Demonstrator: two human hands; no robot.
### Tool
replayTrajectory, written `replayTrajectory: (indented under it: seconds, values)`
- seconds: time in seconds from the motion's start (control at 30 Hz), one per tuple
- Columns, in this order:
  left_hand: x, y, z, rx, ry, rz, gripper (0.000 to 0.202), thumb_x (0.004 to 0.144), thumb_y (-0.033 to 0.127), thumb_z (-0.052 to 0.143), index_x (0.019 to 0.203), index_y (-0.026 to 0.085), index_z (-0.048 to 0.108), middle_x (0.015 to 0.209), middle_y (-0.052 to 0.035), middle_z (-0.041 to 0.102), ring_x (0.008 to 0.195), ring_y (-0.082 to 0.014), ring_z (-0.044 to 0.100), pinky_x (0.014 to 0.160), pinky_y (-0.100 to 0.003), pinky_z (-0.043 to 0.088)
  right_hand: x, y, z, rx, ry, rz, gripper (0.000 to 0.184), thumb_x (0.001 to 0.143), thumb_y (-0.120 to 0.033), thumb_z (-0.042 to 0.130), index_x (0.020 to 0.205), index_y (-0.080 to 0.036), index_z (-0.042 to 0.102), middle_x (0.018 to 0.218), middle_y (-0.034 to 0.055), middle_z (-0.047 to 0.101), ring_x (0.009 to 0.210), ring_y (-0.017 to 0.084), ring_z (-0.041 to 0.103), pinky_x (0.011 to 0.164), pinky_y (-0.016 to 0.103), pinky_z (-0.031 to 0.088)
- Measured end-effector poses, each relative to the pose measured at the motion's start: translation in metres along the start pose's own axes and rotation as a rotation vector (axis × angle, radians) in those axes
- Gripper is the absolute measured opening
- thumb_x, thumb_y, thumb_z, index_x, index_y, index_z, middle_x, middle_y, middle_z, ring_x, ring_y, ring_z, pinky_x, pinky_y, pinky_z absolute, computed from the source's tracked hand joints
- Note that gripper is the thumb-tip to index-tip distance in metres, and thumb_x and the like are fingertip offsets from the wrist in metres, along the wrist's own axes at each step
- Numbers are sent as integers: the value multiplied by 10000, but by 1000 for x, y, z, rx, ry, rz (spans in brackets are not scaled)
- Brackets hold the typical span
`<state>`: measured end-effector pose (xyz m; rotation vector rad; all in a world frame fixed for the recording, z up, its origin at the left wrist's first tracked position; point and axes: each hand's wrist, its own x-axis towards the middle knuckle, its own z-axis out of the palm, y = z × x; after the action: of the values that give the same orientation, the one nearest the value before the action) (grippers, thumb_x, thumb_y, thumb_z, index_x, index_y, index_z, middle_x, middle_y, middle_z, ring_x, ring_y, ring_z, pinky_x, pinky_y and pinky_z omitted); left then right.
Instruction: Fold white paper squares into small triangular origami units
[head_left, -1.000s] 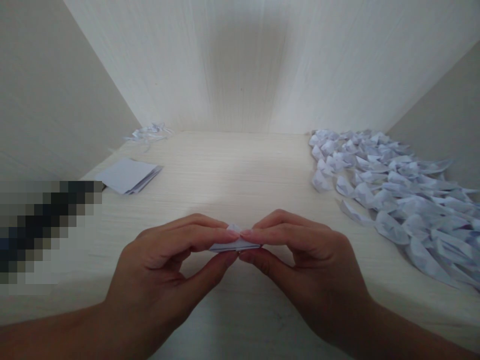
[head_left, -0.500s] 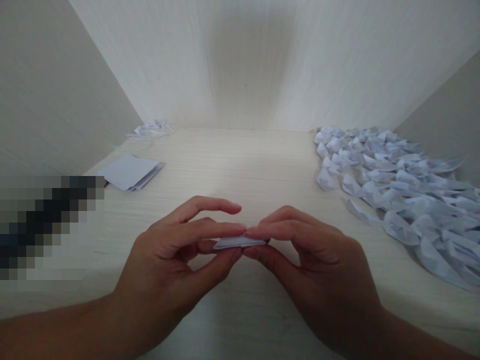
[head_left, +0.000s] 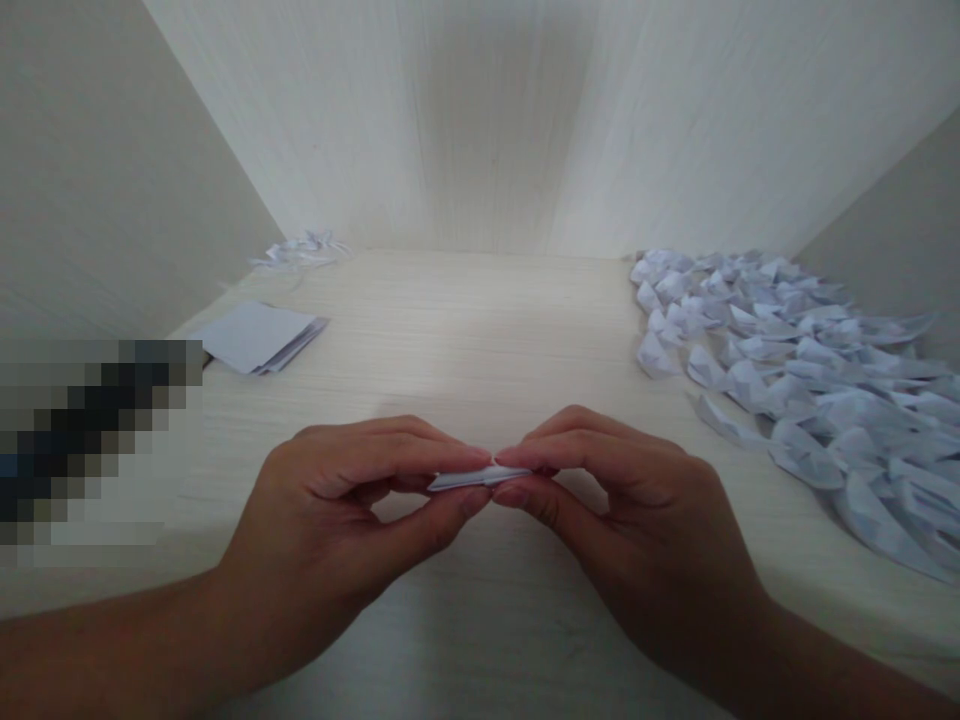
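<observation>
Pinching folded paper [head_left: 477, 478] between 2 hands [head_left: 337, 510]

From here I see a small white folded-paper piece [head_left: 471, 480], slim and layered along its near edge, pinched at six o'clock by both hands [head_left: 322, 520], nearly level, slanting slightly from nine o'clock toward three.
</observation>
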<state>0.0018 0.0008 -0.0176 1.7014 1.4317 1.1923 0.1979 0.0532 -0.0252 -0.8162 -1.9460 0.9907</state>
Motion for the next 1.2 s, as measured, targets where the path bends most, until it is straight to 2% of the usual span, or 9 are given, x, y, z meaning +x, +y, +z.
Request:
replayTrajectory:
  seconds: [0.1,0.27,0.37,0.5,0.63,0.97,1.2]
  values:
    - [0,1,0,-84,-9,-85,153,791,222,813,895,333,826,849,18,805,714,-164,745,612,-220,619,1,0,0,26,-7,15,65,871,-225,756,851,-283,777,799,-5,756,715,148,704,640,253,574]
    - [1,0,2,-198,-19,-169,126,779,218,825,867,309,830,895,-4,811,813,-211,770,718,-293,663,2,-2,-1,37,-33,27,76,891,-252,733,839,-279,781,798,1,761,702,149,699,646,257,580]
    - [2,-1,3,-216,-3,-176,82,772,214,829,826,276,828,966,-33,809,864,-228,772,745,-306,666,2,-1,-1,26,-37,22,79,897,-255,726,844,-265,783,806,13,762,713,152,698,647,255,577]
    - [3,1,3,-210,-23,-154,62,800,214,804,808,273,823,884,-20,803,780,-183,757,704,-250,648,1,0,0,13,-26,0,75,893,-256,733,832,-264,777,785,7,749,700,150,690,626,254,567]
    - [4,3,3,-176,-34,-140,80,819,213,782,806,283,820,870,-1,799,780,-165,748,686,-214,630,1,0,1,-8,-14,-17,80,898,-248,725,845,-274,778,775,-2,742,685,146,687,607,254,557]
    - [4,3,2,-103,-25,-121,37,824,259,782,843,268,813,784,13,793,679,-149,731,638,-201,606,-1,-1,-1,-89,-12,-111,127,883,-184,731,935,-291,776,809,-11,758,679,138,687,595,242,540]
    - [3,1,2,-20,-53,-144,87,860,279,740,803,230,785,762,4,778,674,-136,712,602,-178,566,0,1,1,-172,-115,-60,104,927,-199,677,868,-232,757,777,10,735,681,137,662,632,238,511]
